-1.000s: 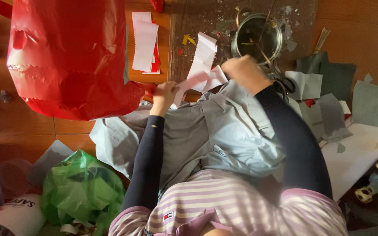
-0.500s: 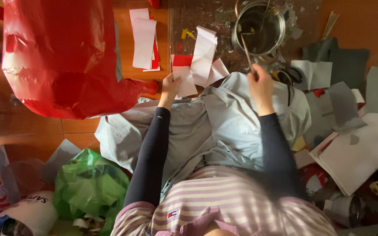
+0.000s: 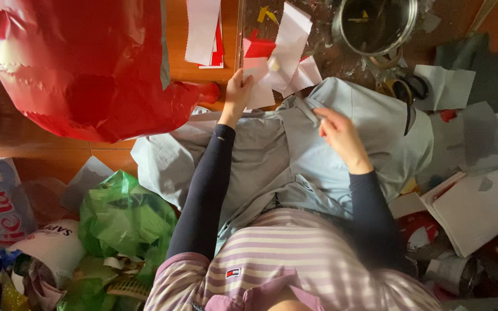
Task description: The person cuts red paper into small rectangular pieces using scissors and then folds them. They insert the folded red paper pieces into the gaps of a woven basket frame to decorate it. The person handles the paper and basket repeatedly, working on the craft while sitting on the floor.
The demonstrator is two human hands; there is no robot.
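Sunlit orange tiled floor, strewn with paper scraps.
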